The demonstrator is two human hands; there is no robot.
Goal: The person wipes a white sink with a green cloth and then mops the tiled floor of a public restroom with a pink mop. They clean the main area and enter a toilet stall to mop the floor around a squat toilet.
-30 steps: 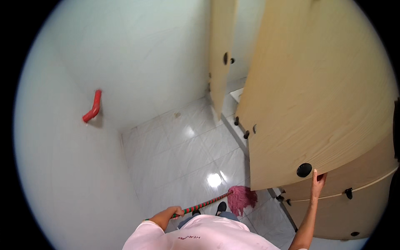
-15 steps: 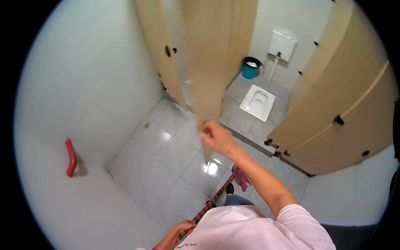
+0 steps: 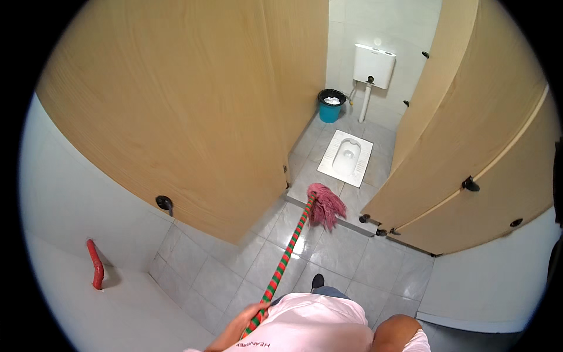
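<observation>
My left hand (image 3: 252, 318) is closed around a mop's handle (image 3: 287, 252), which is striped red and green, low beside my light pink shirt. The handle slants up and away to a pinkish-red mop head (image 3: 326, 206), whose strands lie over the raised edge of a toilet stall. Of my right arm (image 3: 399, 333) just a bent part shows at the lower edge; the hand itself is out of view. On the stall floor beyond the mop head lies a white squat toilet (image 3: 347, 157). To the left, the wood-coloured stall door (image 3: 193, 111) stands swung open.
A blue bin (image 3: 330, 111) with a black liner stands in the stall's back left corner. A white cistern (image 3: 374, 66) and pipe hang on the back wall. More wood-coloured panels (image 3: 487, 141) rise on the right. A red pipe (image 3: 95, 265) sticks out at the left wall.
The stall door has swung out to the left, and my right hand has left it and dropped from view. The mop head has moved forward from near my feet to the stall's edge.
</observation>
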